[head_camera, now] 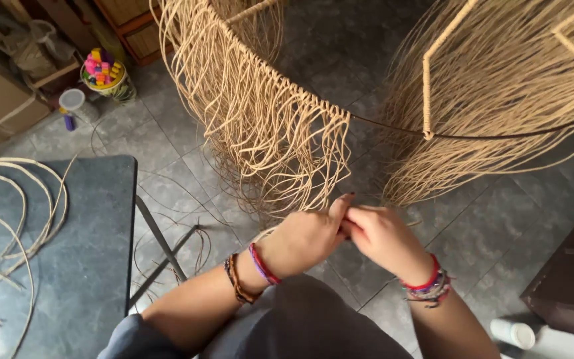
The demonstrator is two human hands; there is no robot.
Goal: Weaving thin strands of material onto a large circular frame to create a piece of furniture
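A dark metal ring [393,127] hangs in front of me, with many tan rattan strands [267,126] knotted along its left part and hanging down. My left hand [307,239] and my right hand [383,239] meet just below the ring, fingers pinched together on a thin rattan strand [264,233] that trails off to the left. Both wrists wear coloured bracelets. A second mass of tan strands [499,93] hangs on a wrapped frame at the right.
A grey table [94,266] at the left carries loose coils of rattan [14,213]. A tub of coloured bits [104,73] and a white cup [72,101] stand on the tiled floor. A dark brown box [569,279] sits at the right.
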